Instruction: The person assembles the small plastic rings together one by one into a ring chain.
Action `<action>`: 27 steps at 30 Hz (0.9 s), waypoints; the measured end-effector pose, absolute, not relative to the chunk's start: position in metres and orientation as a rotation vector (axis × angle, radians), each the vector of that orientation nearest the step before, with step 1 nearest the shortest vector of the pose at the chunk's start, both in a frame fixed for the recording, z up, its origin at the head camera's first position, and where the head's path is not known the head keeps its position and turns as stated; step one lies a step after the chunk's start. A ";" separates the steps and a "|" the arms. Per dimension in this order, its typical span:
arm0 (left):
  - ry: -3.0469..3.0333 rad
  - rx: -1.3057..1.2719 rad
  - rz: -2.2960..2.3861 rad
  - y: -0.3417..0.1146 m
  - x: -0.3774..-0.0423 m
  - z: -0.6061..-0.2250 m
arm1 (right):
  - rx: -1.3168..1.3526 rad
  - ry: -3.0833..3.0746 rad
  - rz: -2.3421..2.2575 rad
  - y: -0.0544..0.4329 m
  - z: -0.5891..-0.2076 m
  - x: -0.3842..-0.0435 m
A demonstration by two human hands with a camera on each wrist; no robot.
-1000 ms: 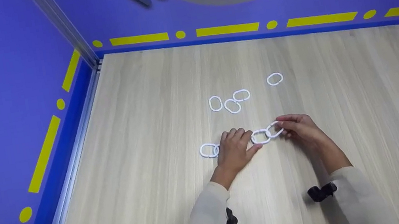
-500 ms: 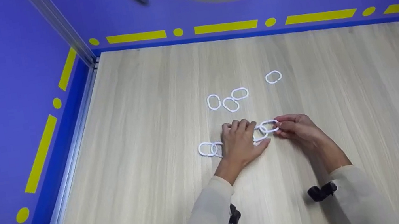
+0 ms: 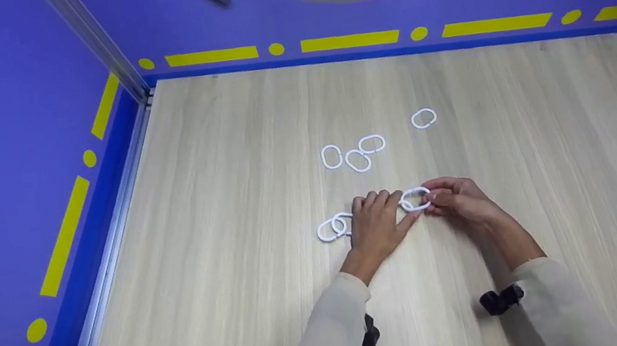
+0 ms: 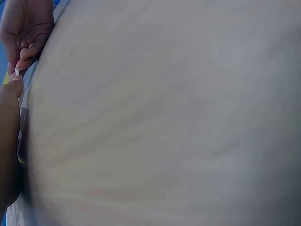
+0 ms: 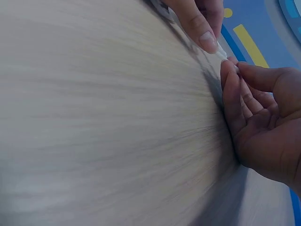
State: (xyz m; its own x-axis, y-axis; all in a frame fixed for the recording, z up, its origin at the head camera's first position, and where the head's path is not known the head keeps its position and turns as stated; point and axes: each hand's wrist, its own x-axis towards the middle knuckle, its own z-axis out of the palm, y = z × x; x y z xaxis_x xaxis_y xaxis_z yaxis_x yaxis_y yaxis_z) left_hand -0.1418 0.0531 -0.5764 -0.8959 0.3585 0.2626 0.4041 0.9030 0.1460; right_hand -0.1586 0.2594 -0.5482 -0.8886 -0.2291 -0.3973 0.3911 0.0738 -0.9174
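Note:
A short chain of white oval plastic links [image 3: 327, 230] lies across the table, its middle hidden under my left hand [image 3: 375, 221]. That hand pinches the chain between thumb and fingers; the thumb presses on white plastic in the right wrist view. The end link [image 3: 415, 199] sticks out to the right of it, slightly raised. My right hand [image 3: 461, 198] pinches the far side of this end link with thumb and fingertips, also visible in the right wrist view as the right hand [image 5: 263, 108]. Both hands are close together. Whether the end link's slit is open is too small to tell.
Beyond the hands lie loose white links: one link [image 3: 332, 157] stands apart at left, a second link [image 3: 358, 161] touches or nearly touches a third link [image 3: 372, 144]. Farther right is a single link [image 3: 423, 118]. Blue walls [image 3: 350, 5] border the wooden table [image 3: 228, 210].
My left hand has moved right toward the right hand, and the chain's left end has lately shifted right with it. The end link turned from slanted to nearly level. The loose links stayed put.

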 end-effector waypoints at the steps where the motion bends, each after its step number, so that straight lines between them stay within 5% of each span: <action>1: -2.827 -0.578 -0.292 0.052 -0.142 -0.576 | 0.145 1.916 -1.869 0.259 -0.548 -0.159; 27: -2.676 -0.687 -0.563 0.022 -0.144 -0.579 | -0.122 1.754 -1.921 0.249 -0.557 -0.159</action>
State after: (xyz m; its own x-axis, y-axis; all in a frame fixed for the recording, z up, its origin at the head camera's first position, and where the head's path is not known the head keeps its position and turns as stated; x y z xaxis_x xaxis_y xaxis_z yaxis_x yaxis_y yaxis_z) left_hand -0.1437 0.0219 -0.5793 -0.8328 0.3874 0.3953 0.5139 0.8066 0.2921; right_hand -0.1593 0.2486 -0.5566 -0.8549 -0.4362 -0.2809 0.3193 -0.0155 -0.9475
